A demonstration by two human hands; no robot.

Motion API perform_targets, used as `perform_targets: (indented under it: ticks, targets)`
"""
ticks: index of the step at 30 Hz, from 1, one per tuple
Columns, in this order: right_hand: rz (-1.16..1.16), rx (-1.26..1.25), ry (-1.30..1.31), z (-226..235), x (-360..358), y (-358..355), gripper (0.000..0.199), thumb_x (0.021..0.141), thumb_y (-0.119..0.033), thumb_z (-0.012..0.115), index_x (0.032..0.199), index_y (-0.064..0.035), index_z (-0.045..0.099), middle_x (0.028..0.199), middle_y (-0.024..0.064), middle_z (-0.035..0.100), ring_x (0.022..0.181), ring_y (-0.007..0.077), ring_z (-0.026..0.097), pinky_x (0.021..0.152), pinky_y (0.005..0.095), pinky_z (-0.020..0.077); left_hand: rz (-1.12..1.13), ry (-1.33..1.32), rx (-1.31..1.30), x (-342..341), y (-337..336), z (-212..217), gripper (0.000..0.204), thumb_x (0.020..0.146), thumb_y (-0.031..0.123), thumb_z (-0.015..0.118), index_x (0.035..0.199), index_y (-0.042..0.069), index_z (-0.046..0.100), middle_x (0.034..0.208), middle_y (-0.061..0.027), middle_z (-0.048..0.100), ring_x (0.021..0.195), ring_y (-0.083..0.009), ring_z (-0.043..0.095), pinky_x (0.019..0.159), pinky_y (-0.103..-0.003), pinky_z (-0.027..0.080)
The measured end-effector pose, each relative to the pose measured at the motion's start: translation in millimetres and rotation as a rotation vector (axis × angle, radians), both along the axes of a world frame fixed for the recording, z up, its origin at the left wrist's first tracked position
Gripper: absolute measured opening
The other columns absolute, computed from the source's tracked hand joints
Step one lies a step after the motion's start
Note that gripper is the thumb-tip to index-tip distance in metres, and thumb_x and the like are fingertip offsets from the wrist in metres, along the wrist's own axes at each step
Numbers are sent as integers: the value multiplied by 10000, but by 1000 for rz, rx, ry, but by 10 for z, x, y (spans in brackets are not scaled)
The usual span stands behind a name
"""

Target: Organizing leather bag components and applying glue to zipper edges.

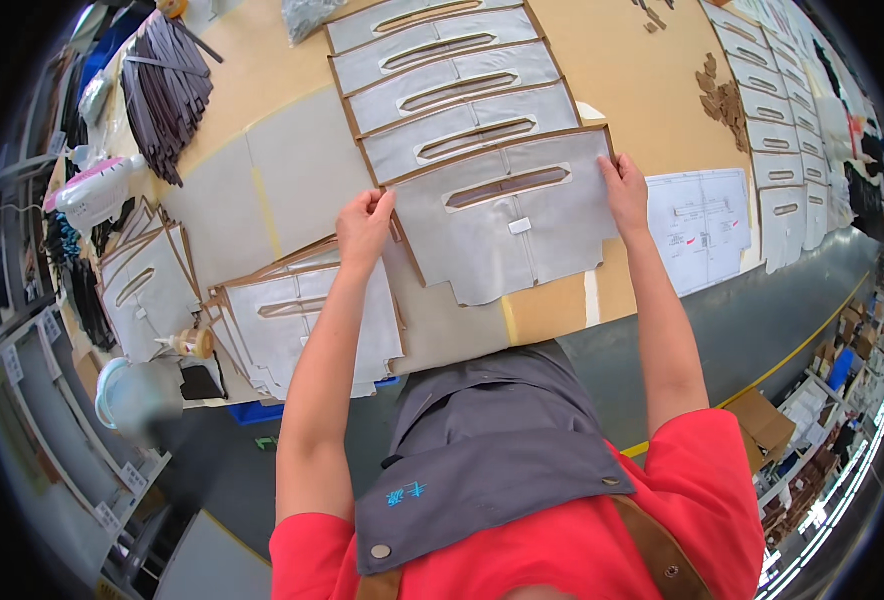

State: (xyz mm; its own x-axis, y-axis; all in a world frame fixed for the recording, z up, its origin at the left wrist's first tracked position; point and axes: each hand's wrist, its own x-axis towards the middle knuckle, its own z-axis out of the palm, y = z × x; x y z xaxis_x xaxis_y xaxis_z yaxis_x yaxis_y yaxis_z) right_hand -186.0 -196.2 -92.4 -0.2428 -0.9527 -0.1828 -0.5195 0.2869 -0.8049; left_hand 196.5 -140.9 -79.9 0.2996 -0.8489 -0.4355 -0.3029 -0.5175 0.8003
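A flat grey panel [482,245] with brown edges and a long slot near its top lies in front of me. It has notched lower corners and a small white tag on its centre seam. My left hand [366,228] is closed in a pinch at the panel's upper left corner. At the upper right corner, my right hand [624,196] grips the edge between thumb and fingers. Beyond it, similar slotted panels [402,108] overlap in a column up the table. A stack of more such panels [302,320] lies by my left forearm.
A printed drawing sheet [697,225] lies right of my right hand. Dark strips [167,95] are bundled at the far left, near a white and pink device [97,192]. Another panel row [772,130] and brown scraps [724,105] lie right. A pale blue container [117,393] stands lower left.
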Motion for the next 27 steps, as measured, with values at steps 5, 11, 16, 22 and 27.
perform_targets:
  ticks: [5,11,16,22,27]
  targets:
    - [63,17,84,-240,-29,-84,295,883,-280,640,836,2,565,716,95,573,638,205,518,625,331,432,-87,-339,44,-92,-64,-197,246,851,243,609,853,-2,639,725,-116,662,667,-242,629,666,-371,494]
    - [135,37,93,-185,-42,-68,289,885,-256,645,830,9,543,740,53,511,676,140,461,633,284,414,-55,-410,64,-146,-82,-180,270,866,262,568,889,-2,617,770,-144,654,732,-266,624,714,-387,487]
    - [159,15,128,-208,-36,-64,324,859,-276,664,801,10,523,770,122,528,698,230,503,654,343,429,-87,-427,112,-131,-133,-129,256,855,253,579,880,-1,602,752,-151,647,717,-281,625,703,-395,487]
    - [185,-36,146,-383,-32,-97,327,841,-290,682,824,10,553,773,153,553,698,286,527,669,390,438,-290,-672,-227,35,-114,-157,249,831,197,660,988,36,555,1010,-178,604,893,-397,596,762,-451,482]
    - [95,-202,309,-192,-100,-51,406,852,-280,689,1131,-9,575,1091,124,544,834,209,524,735,316,469,-241,-533,-161,302,62,506,282,798,143,696,1042,57,585,1008,-132,598,881,-290,595,756,-400,500]
